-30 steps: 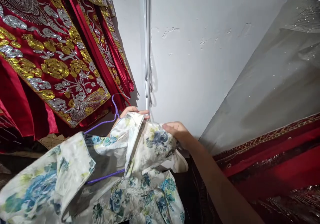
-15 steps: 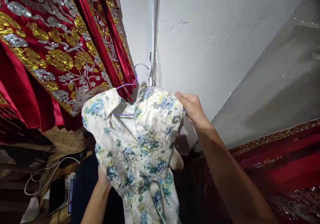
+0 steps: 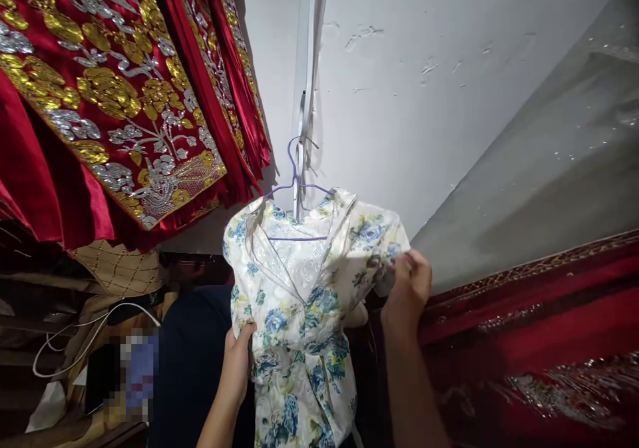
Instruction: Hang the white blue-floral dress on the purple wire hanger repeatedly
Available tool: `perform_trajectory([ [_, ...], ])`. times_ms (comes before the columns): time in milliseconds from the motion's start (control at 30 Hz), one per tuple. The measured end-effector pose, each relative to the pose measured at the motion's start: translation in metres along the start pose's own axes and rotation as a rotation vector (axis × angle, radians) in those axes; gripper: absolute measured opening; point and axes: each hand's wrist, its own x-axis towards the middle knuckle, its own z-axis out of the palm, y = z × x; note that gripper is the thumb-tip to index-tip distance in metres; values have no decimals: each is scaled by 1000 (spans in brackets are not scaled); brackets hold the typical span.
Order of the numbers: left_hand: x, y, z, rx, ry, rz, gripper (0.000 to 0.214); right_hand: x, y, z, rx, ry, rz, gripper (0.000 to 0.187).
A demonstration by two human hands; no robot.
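Note:
A white dress (image 3: 294,328) with blue and green flowers hangs on a thin purple hanger (image 3: 292,162), whose hook is up by a hook on a white upright bar. The hanger's lower rod crosses the dress's open V neckline. My left hand (image 3: 238,351) grips the side of the dress near the waist, thumb in front and fingers behind the cloth. At the other side, my right hand (image 3: 408,285) pinches the edge of the sleeve and holds it out to the right.
Red garments (image 3: 114,115) with gold and silver embroidery hang at the upper left. The white bar (image 3: 307,42) stands against a scuffed pale wall (image 3: 409,115). A white cable (image 3: 94,328) loops at lower left. Sequined red fabric (image 3: 549,355) lies at lower right.
The dress has shifted right and now faces me more squarely, with the hanger showing inside its neckline. My right hand has moved down and right with the sleeve; my left hand has moved right.

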Motion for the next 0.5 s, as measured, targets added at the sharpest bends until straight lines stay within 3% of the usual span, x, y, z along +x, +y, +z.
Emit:
perform_trajectory([
  [33,1,-3,1,3,18,-35,39,-19,6,-4,-29,34,34,35],
  [67,1,-4,2,-1,23,-62,39,-39,11,-6,-46,-11,109,32],
  [167,0,-5,3,-36,-1,-96,41,-90,20,0,-89,-546,403,44],
  [233,-1,-6,1,-58,-29,-113,42,-107,22,12,-160,-783,438,48],
  [367,-4,-14,-6,-62,-93,-163,45,-109,28,43,-420,-860,320,48],
  [500,-6,-20,-12,-33,-117,-159,45,-109,38,66,-589,-940,334,40],
])
